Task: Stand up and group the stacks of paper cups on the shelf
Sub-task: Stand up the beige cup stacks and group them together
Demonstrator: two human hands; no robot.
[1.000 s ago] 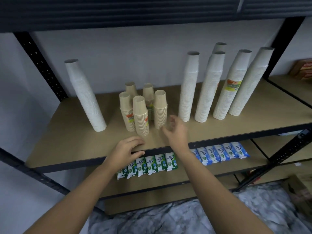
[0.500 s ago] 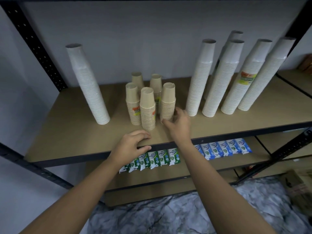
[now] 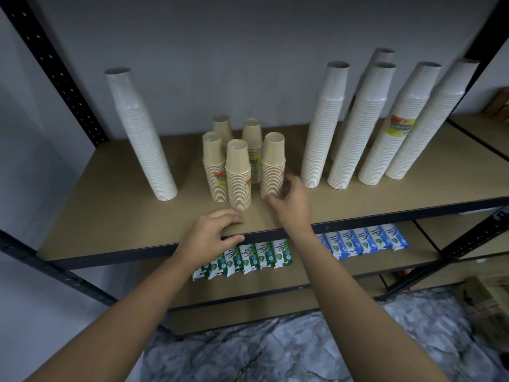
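Five short brown paper cup stacks (image 3: 238, 175) stand clustered at the middle of the tan shelf (image 3: 110, 224). One tall white cup stack (image 3: 143, 139) stands alone to their left. Several tall white stacks (image 3: 355, 128) stand grouped on the right, one with a yellow label (image 3: 399, 128). My right hand (image 3: 292, 205) curls its thumb and fingers around the base of the rightmost brown stack (image 3: 272, 164), touching or nearly touching it. My left hand (image 3: 212, 232) rests palm down on the shelf's front edge, below the front brown stack, holding nothing.
Black metal uprights (image 3: 55, 67) frame the shelf, with another at the far right. On the lower shelf lie green packets (image 3: 253, 257) and blue packets (image 3: 363, 239). A cardboard box (image 3: 484, 301) sits on the marbled floor at the lower right.
My right hand reached forward from the shelf's front edge to the base of the rightmost brown stack. The view moved closer and tilted. My left hand stayed on the edge.
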